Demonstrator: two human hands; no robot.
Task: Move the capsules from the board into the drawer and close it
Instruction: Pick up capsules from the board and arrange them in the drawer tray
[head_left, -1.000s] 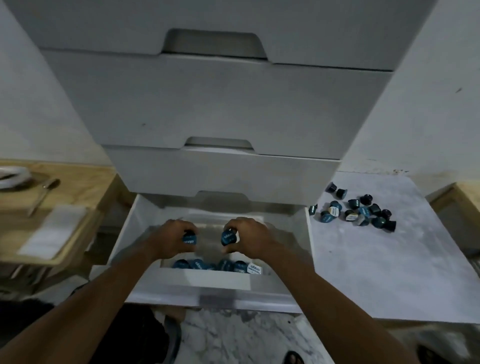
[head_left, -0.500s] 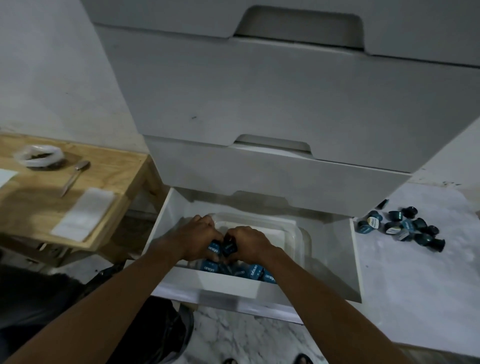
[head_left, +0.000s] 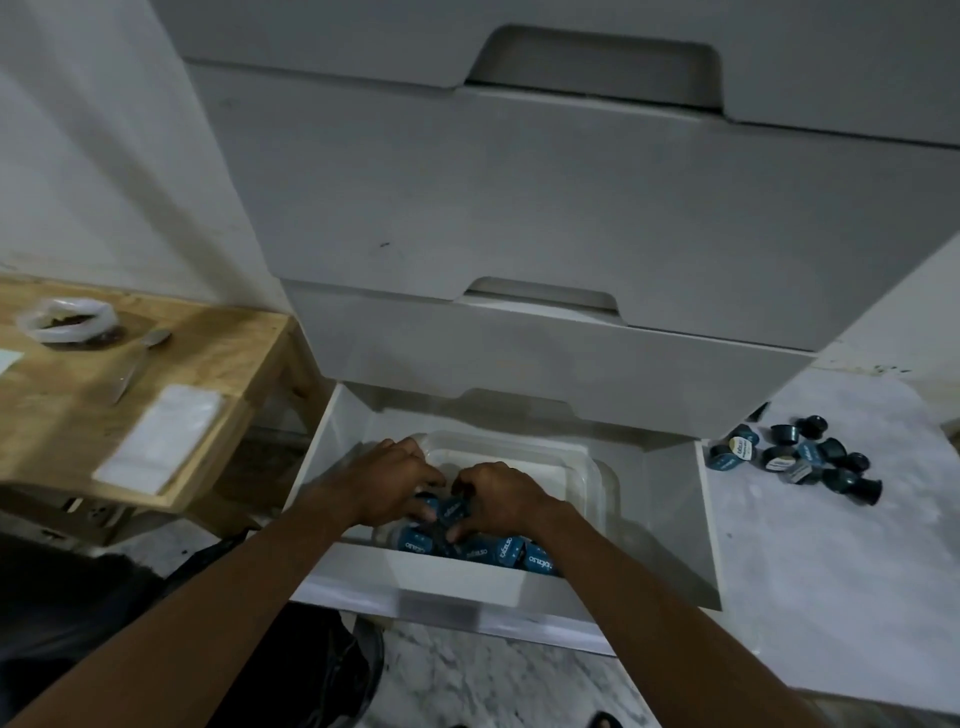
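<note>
Capsules (head_left: 470, 545) in the drawer (head_left: 670, 519): small blue cups with white lettering, lying on their sides, jumbled, heaped at the front edge of a clear plastic tub (head_left: 592, 467). Left hand (head_left: 382, 483) and right hand (head_left: 498, 496) meet over the heap, fingers curled narrow on capsules. Second pile (head_left: 795, 462), dark teal, some tops pale, sits at the marble board's (head_left: 831, 597) far-left corner, axes mixed.

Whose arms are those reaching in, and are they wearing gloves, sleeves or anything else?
They belong to a person, not a machine. The left hand and right hand are bare, with no gloves. Both forearms are uncovered as far as the picture shows; no sleeve, watch or ring is visible.
</note>
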